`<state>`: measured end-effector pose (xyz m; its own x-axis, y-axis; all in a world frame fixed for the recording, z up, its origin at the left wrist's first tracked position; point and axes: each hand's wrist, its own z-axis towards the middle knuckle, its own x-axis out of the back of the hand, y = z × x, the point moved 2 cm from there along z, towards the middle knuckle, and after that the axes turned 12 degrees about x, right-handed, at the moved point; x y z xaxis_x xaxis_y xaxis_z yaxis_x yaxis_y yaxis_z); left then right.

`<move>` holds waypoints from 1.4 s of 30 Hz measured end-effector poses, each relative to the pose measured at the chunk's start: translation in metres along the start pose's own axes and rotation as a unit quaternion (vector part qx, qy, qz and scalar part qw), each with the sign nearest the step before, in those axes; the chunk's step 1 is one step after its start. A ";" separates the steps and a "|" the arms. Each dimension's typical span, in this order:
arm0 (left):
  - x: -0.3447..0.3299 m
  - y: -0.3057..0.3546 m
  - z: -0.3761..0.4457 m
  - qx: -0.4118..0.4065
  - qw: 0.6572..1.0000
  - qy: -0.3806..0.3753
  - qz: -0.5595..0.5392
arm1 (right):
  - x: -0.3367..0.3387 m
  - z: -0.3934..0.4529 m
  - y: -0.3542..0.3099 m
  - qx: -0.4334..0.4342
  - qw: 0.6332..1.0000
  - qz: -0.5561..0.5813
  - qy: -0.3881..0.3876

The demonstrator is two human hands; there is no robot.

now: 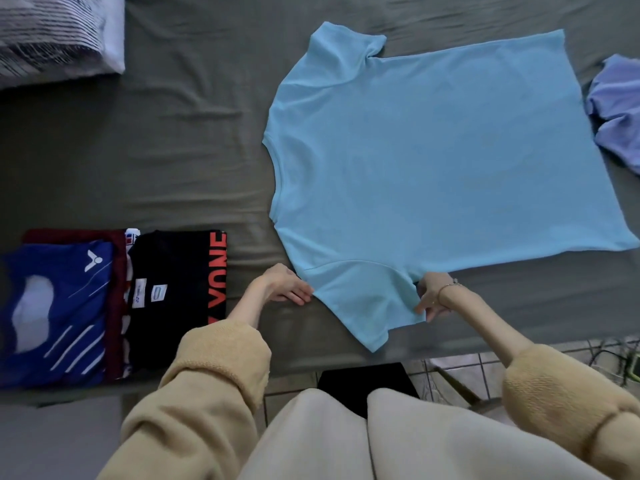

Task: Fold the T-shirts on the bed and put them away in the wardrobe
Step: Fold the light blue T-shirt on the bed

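Note:
A light blue T-shirt (426, 168) lies spread flat on the grey bed sheet (194, 133), collar to the left, hem to the right. Its near sleeve points toward me. My left hand (287, 285) lies on the sheet with straight fingers touching the sleeve's left edge. My right hand (433, 299) pinches the sleeve's right edge near the armpit. At the near left lie folded shirts: a blue one (55, 306) on a dark red one (117, 306), and a black one (180, 296) with orange letters. A crumpled lilac shirt (616, 112) sits at the right edge.
A striped pillow (59, 32) lies at the far left corner. The bed's near edge runs just below my hands, with tiled floor (460, 368) and cables (623, 358) beyond it at the lower right. My cream trousers and tan sleeves fill the bottom.

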<state>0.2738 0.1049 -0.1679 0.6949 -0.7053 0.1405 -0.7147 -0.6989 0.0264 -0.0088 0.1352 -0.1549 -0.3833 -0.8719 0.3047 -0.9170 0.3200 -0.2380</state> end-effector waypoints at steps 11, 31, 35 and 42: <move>-0.001 0.005 0.000 0.006 0.999 0.024 0.042 | -0.001 -0.001 -0.015 -0.033 0.976 -0.216 0.015; 0.210 0.168 0.019 -0.077 0.917 0.379 -0.093 | 0.251 0.102 -0.079 0.095 0.941 -0.163 0.281; 0.240 0.239 0.035 -0.184 0.919 0.329 -0.114 | 0.323 0.138 -0.098 0.162 0.908 -0.133 0.364; 0.277 0.337 0.063 -0.258 0.930 0.228 -0.130 | 0.408 0.189 -0.125 0.156 0.911 0.062 0.375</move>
<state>0.2304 -0.3333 -0.1820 0.8280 -0.3134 0.4650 -0.5514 -0.6055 0.5738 -0.0299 -0.3301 -0.1756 -0.5575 -0.2992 0.7744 -0.8299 0.1757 -0.5295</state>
